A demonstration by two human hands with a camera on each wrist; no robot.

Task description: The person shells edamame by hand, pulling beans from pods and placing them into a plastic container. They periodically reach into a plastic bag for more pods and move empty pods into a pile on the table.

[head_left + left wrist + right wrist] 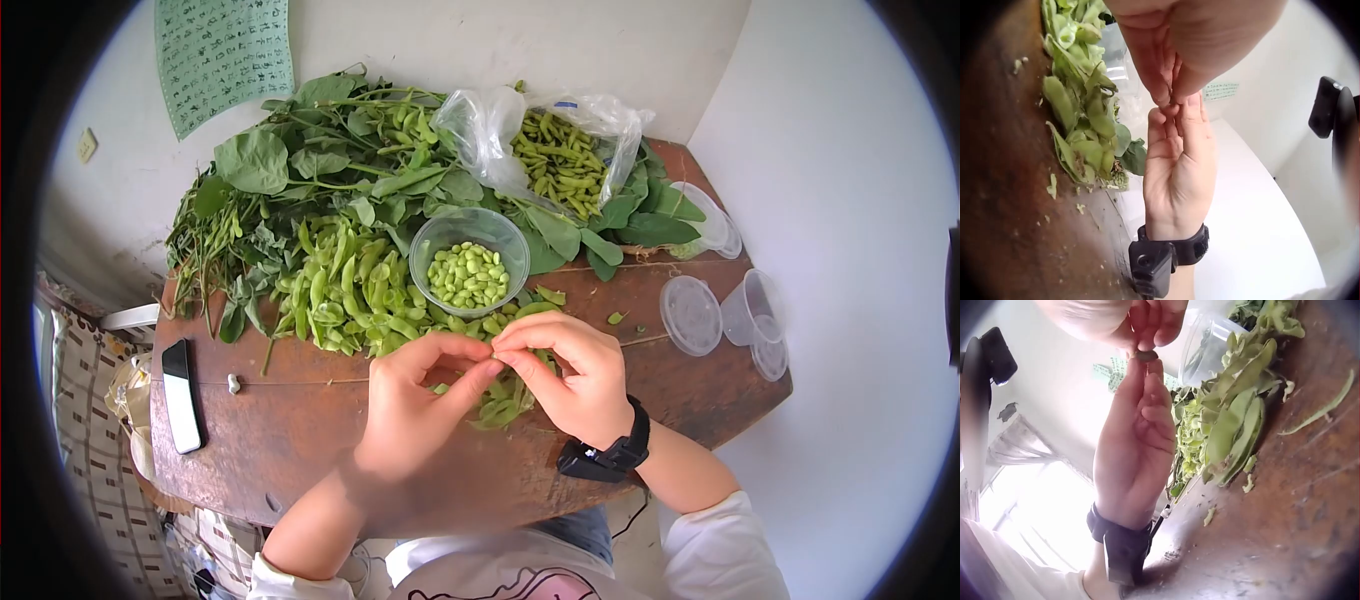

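Both hands meet fingertip to fingertip above the near side of the green pods. The left hand (418, 395) and the right hand (575, 375) pinch one small green pod (1145, 356) between thumbs and fingers; most of it is hidden by the fingertips. Just beyond them stands a clear round bowl (421, 250) with shelled green beans (467, 276) inside. A heap of loose pods (350, 285) lies to the left of the bowl, and opened pods (1088, 119) lie below the hands.
Leafy stalks (290, 160) cover the table's back. A plastic bag (480, 135) holds more pods (565, 165). Clear lids (690, 315) and a cup (742, 308) stand at the right. A phone (182, 395) and a small white object (234, 383) lie on the wooden table (290, 430).
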